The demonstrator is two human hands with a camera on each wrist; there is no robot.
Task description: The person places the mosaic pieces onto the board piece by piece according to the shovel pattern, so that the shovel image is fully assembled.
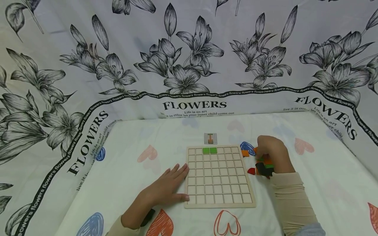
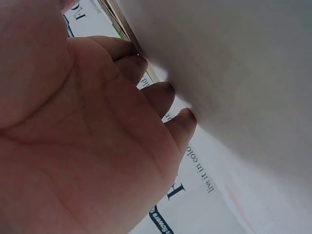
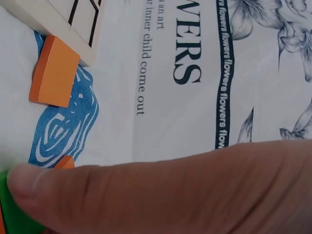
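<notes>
A pale wooden grid board [image 1: 220,206] lies on the bed-like white cloth, with two green square tiles [image 1: 210,150] side by side in its top row. Against the board's left edge rests my left hand [image 1: 165,188], its fingers fairly straight and thumb near the lower corner. My right hand [image 1: 273,151] is over a pile of coloured pieces [image 1: 267,167] to the right of the board, fingers curled downward. In the right wrist view its thumb presses a green tile [image 3: 19,209]; the other fingertips are hidden.
A small picture card [image 1: 210,138] lies just above the board. An orange tile [image 3: 54,72] sits by the board's upper right corner, and a red piece [image 1: 251,171] lies beside the pile. Flower-printed cloth [image 1: 189,65] rises behind.
</notes>
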